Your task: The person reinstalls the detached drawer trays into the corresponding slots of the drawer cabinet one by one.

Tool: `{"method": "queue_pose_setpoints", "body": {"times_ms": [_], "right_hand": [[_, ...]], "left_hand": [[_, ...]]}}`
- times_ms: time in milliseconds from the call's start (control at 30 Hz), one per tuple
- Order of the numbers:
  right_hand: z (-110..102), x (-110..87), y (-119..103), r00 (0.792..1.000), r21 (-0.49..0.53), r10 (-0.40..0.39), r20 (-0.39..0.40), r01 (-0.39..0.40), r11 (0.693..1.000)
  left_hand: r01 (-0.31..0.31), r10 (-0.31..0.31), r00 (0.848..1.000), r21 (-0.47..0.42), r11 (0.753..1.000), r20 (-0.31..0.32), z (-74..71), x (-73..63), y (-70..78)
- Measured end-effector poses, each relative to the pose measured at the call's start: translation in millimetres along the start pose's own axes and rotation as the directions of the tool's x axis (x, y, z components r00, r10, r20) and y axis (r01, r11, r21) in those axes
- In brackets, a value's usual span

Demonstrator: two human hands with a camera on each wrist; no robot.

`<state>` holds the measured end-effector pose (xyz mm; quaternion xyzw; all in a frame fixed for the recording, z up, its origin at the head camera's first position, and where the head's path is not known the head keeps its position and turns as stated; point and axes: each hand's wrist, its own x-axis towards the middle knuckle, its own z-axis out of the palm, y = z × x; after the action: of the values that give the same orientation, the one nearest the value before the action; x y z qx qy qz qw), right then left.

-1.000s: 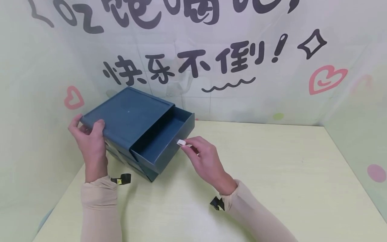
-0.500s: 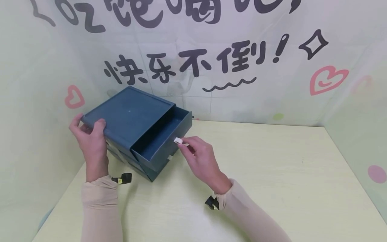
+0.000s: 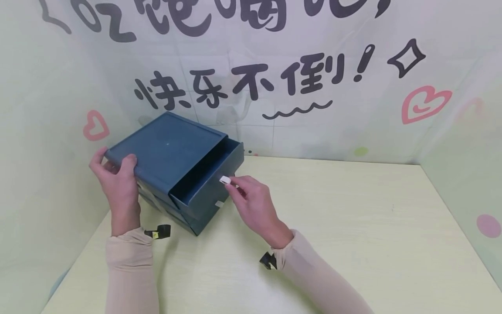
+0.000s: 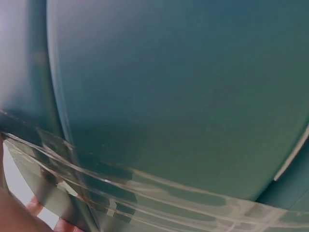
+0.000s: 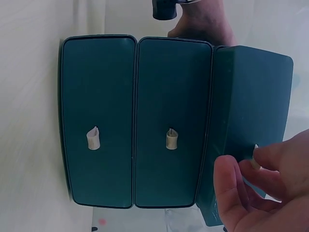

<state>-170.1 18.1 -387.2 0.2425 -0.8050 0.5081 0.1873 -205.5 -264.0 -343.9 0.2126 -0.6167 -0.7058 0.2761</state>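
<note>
A dark blue plastic drawer cabinet (image 3: 164, 148) stands at an angle on the left of the table. Its top drawer (image 3: 209, 185) sticks partway out of the housing. My right hand (image 3: 255, 207) pinches the small white pull tab (image 3: 225, 179) on that drawer's front between thumb and fingertips. With the thumb on top, my left hand (image 3: 120, 187) grips the cabinet's rear left corner. The two lower drawers are closed in the right wrist view, each with its own white tab (image 5: 172, 138). Clear tape (image 4: 178, 188) runs across the cabinet's side in the left wrist view.
The pale wooden table (image 3: 345, 226) stretches to the right of the cabinet. Behind it hangs a white cloth backdrop (image 3: 306, 139) with black lettering. Light side walls close in the left and right, and the cabinet's back is near the left corner.
The top drawer has slid farther into the cabinet, my right hand moving left with its tab. A lower drawer's tab has come into view. My left hand stays put on the corner.
</note>
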Motion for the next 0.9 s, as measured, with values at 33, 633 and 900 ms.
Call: {"method": "queue_pose_setpoints", "body": {"times_ms": [33,633,900], "right_hand": [[1.1,0.9,0.0,1.0,-0.004,-0.003,-0.004,0.003,1.0],[20.2,15.7,-0.2,1.0,-0.044,0.008,-0.006,-0.008,0.999],[26.2,18.2,-0.5,1.0,-0.042,0.003,-0.012,-0.003,0.999]], "left_hand": [[0.001,-0.001,1.0,0.0,1.0,0.0,0.2,0.5,0.0],[-0.005,0.006,1.0,-0.014,1.0,0.014,3.8,12.0,-1.1],[-0.006,0.006,1.0,-0.02,1.0,0.025,3.9,12.7,-1.3]]}}
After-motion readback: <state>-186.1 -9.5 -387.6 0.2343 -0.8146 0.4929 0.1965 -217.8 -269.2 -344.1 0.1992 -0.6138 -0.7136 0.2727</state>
